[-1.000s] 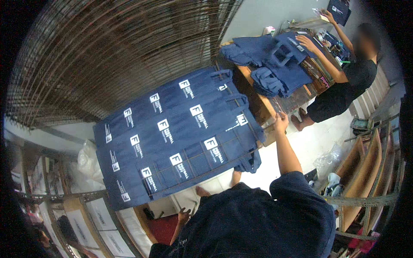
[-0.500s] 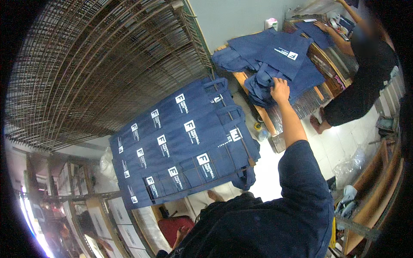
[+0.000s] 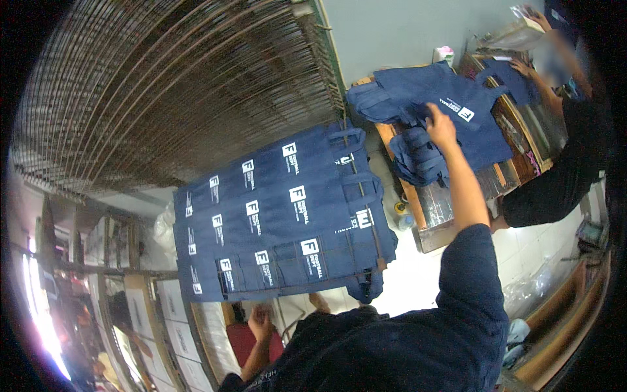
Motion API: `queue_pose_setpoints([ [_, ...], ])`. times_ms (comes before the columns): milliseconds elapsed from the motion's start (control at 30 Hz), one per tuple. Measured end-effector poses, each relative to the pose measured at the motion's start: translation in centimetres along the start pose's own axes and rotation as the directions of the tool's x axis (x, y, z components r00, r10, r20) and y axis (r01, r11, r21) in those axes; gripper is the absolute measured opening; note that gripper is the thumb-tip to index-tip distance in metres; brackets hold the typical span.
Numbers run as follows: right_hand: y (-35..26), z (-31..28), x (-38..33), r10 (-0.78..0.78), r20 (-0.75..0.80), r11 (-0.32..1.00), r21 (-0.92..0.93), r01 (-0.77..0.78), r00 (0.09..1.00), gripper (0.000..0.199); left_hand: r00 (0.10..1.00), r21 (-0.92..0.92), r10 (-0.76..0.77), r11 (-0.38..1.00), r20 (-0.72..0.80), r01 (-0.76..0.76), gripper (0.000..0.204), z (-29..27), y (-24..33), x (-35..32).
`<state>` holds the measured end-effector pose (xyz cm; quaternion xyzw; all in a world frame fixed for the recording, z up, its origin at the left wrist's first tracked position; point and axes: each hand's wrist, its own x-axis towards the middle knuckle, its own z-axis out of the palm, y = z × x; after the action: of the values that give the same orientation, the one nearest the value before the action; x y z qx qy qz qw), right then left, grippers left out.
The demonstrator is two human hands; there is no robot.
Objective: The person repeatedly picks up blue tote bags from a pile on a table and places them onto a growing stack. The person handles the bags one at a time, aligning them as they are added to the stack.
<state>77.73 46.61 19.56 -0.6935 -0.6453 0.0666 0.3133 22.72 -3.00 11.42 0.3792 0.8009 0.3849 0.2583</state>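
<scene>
My right hand (image 3: 442, 127) reaches over a pile of navy tote bags (image 3: 482, 136) with white prints, on a low table to the right. Its thumb and forefinger are apart, touching or just above the fabric. Just below that hand lies a bunched bundle of navy cloth and straps (image 3: 416, 155). More navy tote bags (image 3: 271, 186) lie in overlapping rows on a wire rack in front of me, their handles toward the right. Low down, near the rack's close edge, my left hand (image 3: 260, 319) is raised and blurred; its finger pose is unclear.
Stacked wire racks (image 3: 189, 85) rise at the upper left. A co-worker in black (image 3: 568, 157) reaches onto the table's far end. A small bottle (image 3: 405, 221) stands beside the table. A red seat (image 3: 245, 343) is near my left hand; wooden boards (image 3: 562, 326) lie at the lower right.
My right hand has moved off the bunched bundle, up and farther over the tote bag pile. My left hand has risen toward the rack. The whole view has shifted slightly.
</scene>
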Motion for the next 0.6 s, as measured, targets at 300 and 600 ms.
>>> queue_pose_setpoints([
  [300, -18.4, -21.3, -8.7, -0.374, 0.405, 0.868, 0.47, 0.161, 0.834, 0.033, 0.453, -0.228, -0.071, 0.789, 0.889, 0.57, 0.066, 20.1, 19.1, 9.3],
  [600, -34.3, -31.8, -25.6, -0.641, 0.409, 0.762, 0.233, 0.605, 0.649, 0.024, 0.134, -0.17, 0.182, 0.199, 0.974, 0.965, 0.128, 19.3, 25.4, 11.1],
])
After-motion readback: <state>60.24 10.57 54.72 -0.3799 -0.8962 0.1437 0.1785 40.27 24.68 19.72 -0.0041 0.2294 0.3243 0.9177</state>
